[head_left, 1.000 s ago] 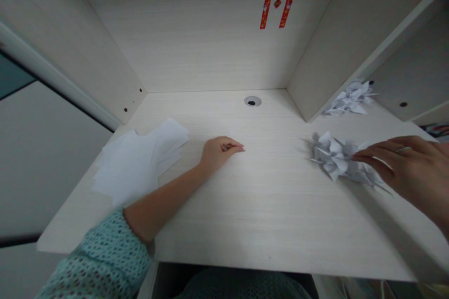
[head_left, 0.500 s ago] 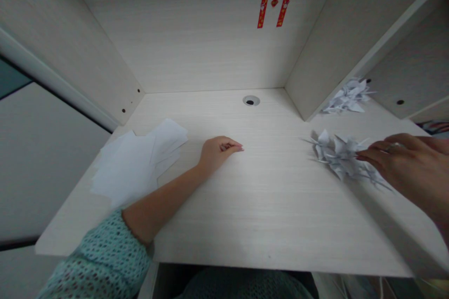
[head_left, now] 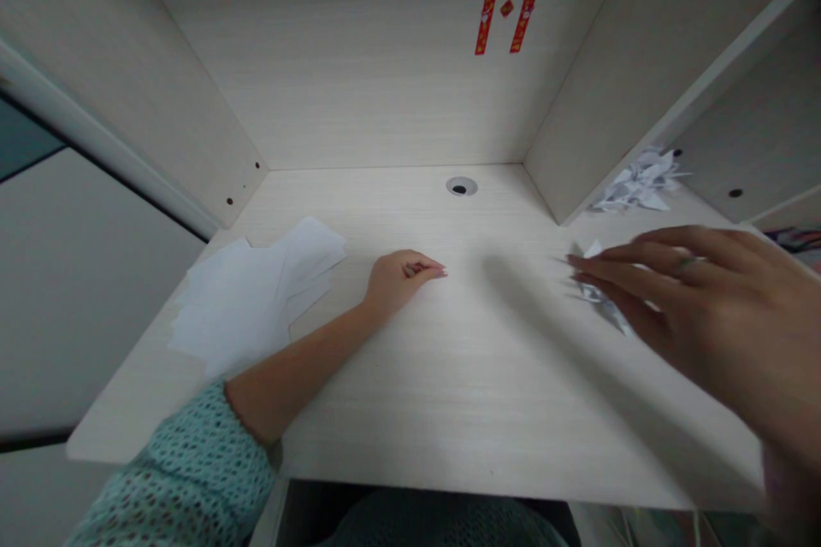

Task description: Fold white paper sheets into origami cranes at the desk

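My left hand (head_left: pixel 407 272) rests on the desk, thumb and fingertips pressed together, with nothing visible between them. Left of it, a spread of white paper sheets (head_left: pixel 237 291) lies partly behind my forearm. On the right, my right hand (head_left: pixel 673 291) is held above a pile of folded white paper pieces (head_left: pixel 599 295), crane-like with pointed tips. Its fingers stretch out to the left, a small gap between thumb and forefinger, and nothing shows in them. Most of this pile is hidden beneath the hand.
A second heap of folded paper (head_left: pixel 641 179) lies farther back, beside the upright divider panel (head_left: pixel 596 94). A round cable hole (head_left: pixel 462 186) sits near the back wall, which bears red stickers (head_left: pixel 506 8). The desk's front edge (head_left: pixel 423 485) runs close to my body.
My right hand has moved left and closer to the camera, now covering much of the folded-paper pile; its fingers have stretched out. My left hand stays in place.
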`<action>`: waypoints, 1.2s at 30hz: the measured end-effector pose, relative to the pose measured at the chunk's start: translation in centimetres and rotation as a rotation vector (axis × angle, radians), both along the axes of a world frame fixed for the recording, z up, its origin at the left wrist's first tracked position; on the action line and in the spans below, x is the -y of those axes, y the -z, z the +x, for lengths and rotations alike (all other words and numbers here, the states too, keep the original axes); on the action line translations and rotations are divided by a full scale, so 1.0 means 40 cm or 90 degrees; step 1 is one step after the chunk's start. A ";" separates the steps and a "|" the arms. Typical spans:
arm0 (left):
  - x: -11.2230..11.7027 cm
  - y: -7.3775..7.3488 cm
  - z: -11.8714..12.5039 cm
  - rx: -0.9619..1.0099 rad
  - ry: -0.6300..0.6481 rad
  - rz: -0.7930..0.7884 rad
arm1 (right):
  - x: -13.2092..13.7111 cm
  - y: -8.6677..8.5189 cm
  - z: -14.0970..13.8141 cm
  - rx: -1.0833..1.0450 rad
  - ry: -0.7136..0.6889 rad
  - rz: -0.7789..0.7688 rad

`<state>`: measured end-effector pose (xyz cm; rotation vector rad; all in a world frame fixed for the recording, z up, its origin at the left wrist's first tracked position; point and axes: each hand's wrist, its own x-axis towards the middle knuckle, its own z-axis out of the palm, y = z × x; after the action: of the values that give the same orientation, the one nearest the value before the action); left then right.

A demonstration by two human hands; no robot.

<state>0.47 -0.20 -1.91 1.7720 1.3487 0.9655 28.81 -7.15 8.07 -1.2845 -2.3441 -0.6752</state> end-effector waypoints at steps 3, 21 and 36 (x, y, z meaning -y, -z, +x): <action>0.004 -0.006 0.002 0.008 -0.039 0.023 | -0.028 0.024 -0.144 0.023 -0.097 -0.023; 0.004 -0.034 -0.028 -0.194 -0.012 0.204 | -0.129 0.283 -0.255 -0.226 -0.163 -0.256; -0.022 -0.099 -0.277 -0.843 -0.185 -0.102 | -0.132 0.291 -0.255 -0.236 -0.181 -0.255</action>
<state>-10.61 0.69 2.07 2.1471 2.3886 -0.3910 18.61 -1.87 -3.56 -1.0756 -2.3405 0.1231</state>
